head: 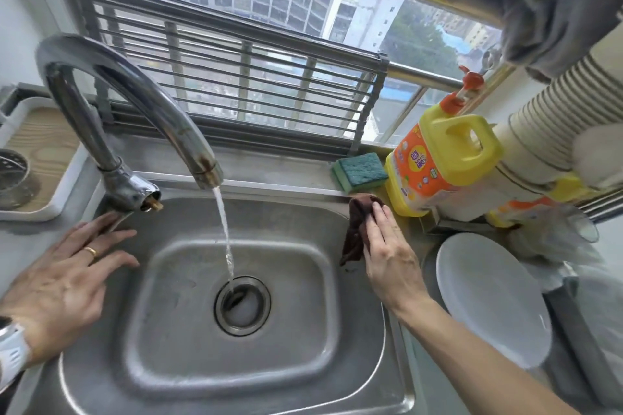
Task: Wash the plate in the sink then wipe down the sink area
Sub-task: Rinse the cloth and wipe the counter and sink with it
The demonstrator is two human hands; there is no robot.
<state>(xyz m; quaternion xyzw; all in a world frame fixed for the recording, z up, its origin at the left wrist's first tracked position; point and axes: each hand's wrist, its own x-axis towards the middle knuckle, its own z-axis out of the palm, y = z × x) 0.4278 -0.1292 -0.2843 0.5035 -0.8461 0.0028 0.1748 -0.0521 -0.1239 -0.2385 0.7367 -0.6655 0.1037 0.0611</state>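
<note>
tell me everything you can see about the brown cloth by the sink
The brown cloth is small, dark and soft-looking, crumpled into folds. It lies on the right rim of the steel sink, its lower end draping toward the basin. The right hand presses on it with fingers laid straight over its upper part. It sits just in front of the green sponge and left of the yellow detergent bottle, apart from the running water. Whether it is wet cannot be told.

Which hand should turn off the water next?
Probably the left hand. It lies open beside the faucet, its fingers almost at the tap's base. The right hand is busy pressing the brown cloth on the sink rim, farther from the tap.
</note>
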